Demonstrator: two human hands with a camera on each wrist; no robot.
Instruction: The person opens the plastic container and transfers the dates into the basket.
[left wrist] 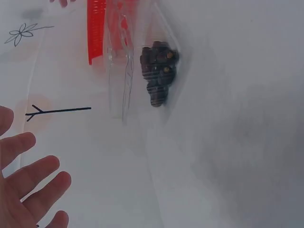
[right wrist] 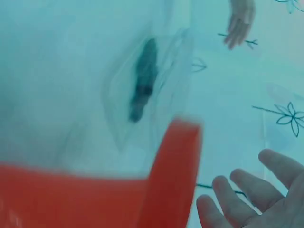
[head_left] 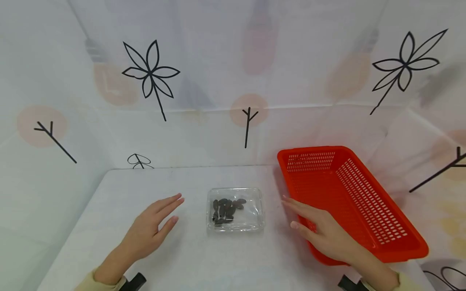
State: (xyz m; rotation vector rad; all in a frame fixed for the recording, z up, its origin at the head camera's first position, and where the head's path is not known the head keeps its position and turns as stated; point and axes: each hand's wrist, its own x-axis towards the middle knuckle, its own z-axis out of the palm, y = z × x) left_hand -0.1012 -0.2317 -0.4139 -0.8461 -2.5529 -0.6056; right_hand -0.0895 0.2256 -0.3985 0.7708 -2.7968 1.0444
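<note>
A clear plastic box lies on the table between the two hands, with several small dark brown oval pieces inside, bunched toward its left side; their exact kind cannot be told. My left hand hovers to the left of the box, fingers extended and holding nothing. On the other side my right hand is held with straight fingers over the near left rim of a red plastic basket. Whether it touches the rim cannot be told. In the left wrist view the dark pieces show through the box's clear wall.
The red basket has slotted walls and stands at the table's right side. A white cloth printed with black line flowers and twigs hangs behind the white table. Dark wrist straps sit at both cuffs.
</note>
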